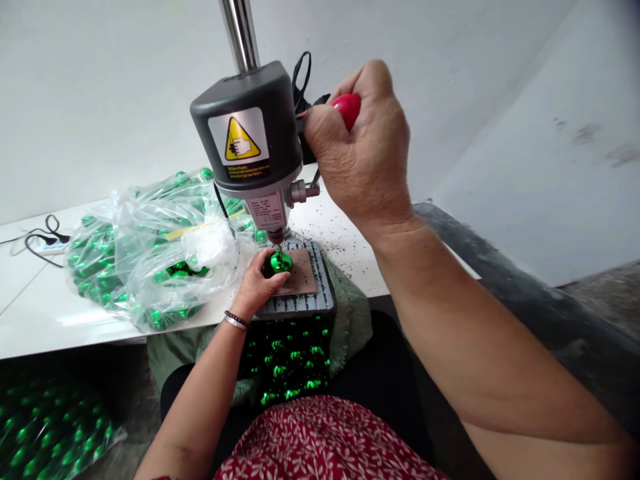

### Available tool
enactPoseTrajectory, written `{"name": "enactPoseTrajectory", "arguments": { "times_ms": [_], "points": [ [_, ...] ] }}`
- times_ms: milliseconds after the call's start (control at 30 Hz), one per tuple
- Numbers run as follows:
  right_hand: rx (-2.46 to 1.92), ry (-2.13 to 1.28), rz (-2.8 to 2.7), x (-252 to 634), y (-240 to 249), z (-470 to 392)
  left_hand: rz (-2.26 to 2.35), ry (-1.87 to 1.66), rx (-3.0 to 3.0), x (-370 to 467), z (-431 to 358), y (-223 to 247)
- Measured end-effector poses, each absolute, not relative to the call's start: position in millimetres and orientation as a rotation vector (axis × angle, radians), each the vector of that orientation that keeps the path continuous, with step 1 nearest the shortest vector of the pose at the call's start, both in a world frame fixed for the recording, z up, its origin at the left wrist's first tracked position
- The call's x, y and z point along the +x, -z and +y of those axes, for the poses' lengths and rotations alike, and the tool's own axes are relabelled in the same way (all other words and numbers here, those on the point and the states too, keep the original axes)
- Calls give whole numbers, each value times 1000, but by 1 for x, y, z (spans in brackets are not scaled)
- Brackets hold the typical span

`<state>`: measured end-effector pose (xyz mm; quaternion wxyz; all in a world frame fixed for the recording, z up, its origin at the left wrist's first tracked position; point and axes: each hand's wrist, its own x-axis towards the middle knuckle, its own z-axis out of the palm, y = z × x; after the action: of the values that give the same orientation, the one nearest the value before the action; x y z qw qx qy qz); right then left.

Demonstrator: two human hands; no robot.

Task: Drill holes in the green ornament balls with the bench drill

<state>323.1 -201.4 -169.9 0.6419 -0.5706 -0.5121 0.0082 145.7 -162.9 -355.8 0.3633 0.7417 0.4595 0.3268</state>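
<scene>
A shiny green ball (281, 263) rests on a brown board (303, 277) that lies on the slotted metal base (323, 293) of a bench machine. My left hand (258, 280) grips the ball from the left, thumb in front and fingers behind. Directly over the ball, the tip of the dark grey drill press (245, 127) comes down to its top; whether it has entered the ball I cannot tell. My right hand (370, 140) is closed around the red knob (347, 110) of the machine's lever, at the right of its head.
Clear plastic bags of green balls (150, 253) cover the white table (30, 320) at left. Dark crumbs lie right of the base. Below the table edge are more green balls (290, 363) and another filled bag (55, 427). A power strip (53, 245) with cords lies far left.
</scene>
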Motion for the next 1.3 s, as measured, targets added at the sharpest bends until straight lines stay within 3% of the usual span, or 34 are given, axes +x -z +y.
{"name": "enactPoseTrajectory", "arguments": {
  "times_ms": [567, 900, 1300],
  "points": [
    [-1260, -4, -1186, 323, 169, -204, 1161, -732, 1911, 153, -164, 350],
    [-1115, 53, -1205, 321, 191, -215, 1153, -842, 1961, 153, -164, 366],
    [-1257, 385, -1225, 316, 212, -235, 1100, -904, 1950, 153, -165, 370]
  ]
}}
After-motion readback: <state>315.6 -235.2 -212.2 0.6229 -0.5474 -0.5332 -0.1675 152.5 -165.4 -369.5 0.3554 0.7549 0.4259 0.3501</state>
